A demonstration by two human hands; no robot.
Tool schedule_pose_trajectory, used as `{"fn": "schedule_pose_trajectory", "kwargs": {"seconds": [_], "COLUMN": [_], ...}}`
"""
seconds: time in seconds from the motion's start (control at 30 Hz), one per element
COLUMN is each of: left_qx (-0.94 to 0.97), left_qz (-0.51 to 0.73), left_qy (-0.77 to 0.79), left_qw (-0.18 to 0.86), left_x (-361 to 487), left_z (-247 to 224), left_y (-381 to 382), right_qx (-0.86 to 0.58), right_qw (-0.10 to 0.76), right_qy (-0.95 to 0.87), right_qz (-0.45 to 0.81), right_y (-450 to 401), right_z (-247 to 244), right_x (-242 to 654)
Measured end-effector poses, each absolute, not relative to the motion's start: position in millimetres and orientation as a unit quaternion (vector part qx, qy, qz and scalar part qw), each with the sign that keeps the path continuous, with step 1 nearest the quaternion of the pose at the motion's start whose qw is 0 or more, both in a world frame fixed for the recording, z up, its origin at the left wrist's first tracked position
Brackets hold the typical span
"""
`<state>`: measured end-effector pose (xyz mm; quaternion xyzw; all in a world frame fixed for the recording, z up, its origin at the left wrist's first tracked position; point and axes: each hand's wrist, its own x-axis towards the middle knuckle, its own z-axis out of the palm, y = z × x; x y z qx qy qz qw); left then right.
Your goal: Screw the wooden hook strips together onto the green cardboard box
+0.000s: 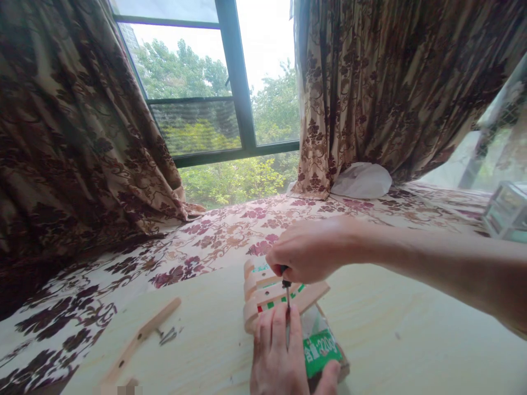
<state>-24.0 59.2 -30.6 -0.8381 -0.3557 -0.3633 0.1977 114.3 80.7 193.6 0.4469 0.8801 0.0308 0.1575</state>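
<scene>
Head view: near the far edge of the table point(403, 334), the right hand point(307, 249), curled tight, grips a screwdriver point(288, 294) over a slatted wooden piece point(262, 298); the left hand point(280, 351) (fingers extended, thumb apart) rests against it.

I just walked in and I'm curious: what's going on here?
A person's right hand holds a screwdriver roughly upright, its lower end by the fingers of the left hand, near some wooden pieces and a green-labelled packet. Its tip isn't clear. To the left, a wooden strip and loose screws lie on a pale board.
</scene>
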Motion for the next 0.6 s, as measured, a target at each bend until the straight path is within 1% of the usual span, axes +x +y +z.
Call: {"fn": "schedule_pose_trajectory", "kwargs": {"seconds": [0.23,0.37,0.6], "left_qx": [-0.835,-0.826,-0.806], "left_qz": [-0.369,-0.39,-0.424], "left_qy": [-0.361,-0.364,-0.37], "left_qw": [0.189,0.183,0.183], "left_x": [-23.2,-19.8,-13.4], "left_z": [-30.4,-30.2,-30.4], "left_y": [58.4,56.9,54.5], "right_qx": [0.468,0.446,0.453], "right_qw": [0.174,0.159,0.145], "right_qy": [0.865,0.88,0.879], "right_qz": [0.038,0.014,0.036], "right_y": [80.4,78.5,81.3], "right_z": [195.5,198.9,189.3], "right_x": [108.7,108.6,106.3]}}
